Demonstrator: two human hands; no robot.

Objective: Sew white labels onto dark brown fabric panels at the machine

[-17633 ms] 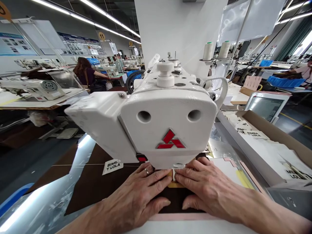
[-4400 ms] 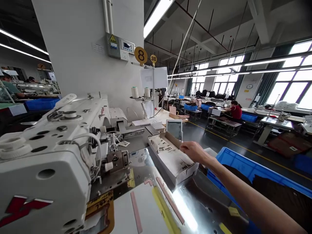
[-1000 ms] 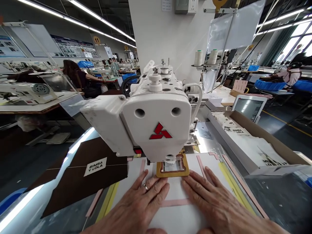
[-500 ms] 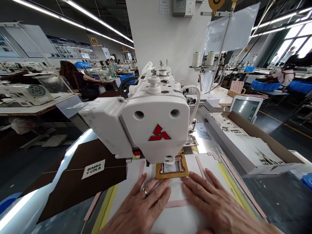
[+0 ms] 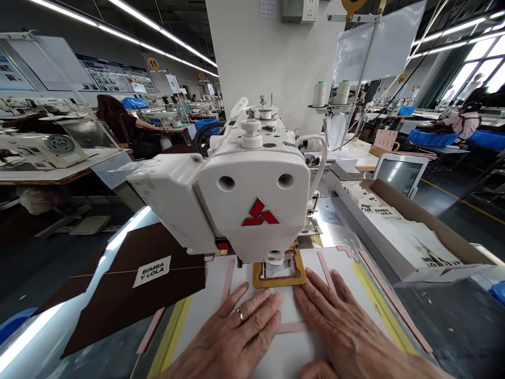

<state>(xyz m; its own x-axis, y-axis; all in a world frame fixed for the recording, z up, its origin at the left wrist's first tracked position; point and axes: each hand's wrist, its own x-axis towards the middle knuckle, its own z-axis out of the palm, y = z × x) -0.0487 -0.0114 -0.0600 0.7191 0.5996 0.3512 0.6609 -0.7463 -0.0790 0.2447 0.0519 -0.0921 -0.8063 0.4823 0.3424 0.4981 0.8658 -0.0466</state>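
White template board (image 5: 286,352) lies flat under my 2 hands, and it rests on the steel bed (image 5: 331,221) of the sewing machine (image 5: 252,210). My left hand (image 5: 232,329) sits palm down with the fingers spread, a ring (image 5: 239,315) on 1 of them. My right hand (image 5: 341,326) lies the same way just beside it. Both hands are fully open, pressing on the board from above, and neither has hold of an edge or anything else.

An amber window frame (image 5: 279,276) sits at the far end of the board, right under the presser foot (image 5: 274,256) and just ahead of my fingertips (image 5: 276,297). Something pale shows through its opening, but I cannot make out what it is, and I cannot tell whether the foot is down on it.

To my left, a dark brown panel (image 5: 118,287) with a BIMBA Y LOLA label (image 5: 151,271) lies beside the board. To my right, a cardboard tray (image 5: 418,231) holds white printed pieces.

This looks to me like the step of seating the board and frame under the needle. The next move calls for even pressure from both palms, keeping the frame square to the foot before any stitching starts.
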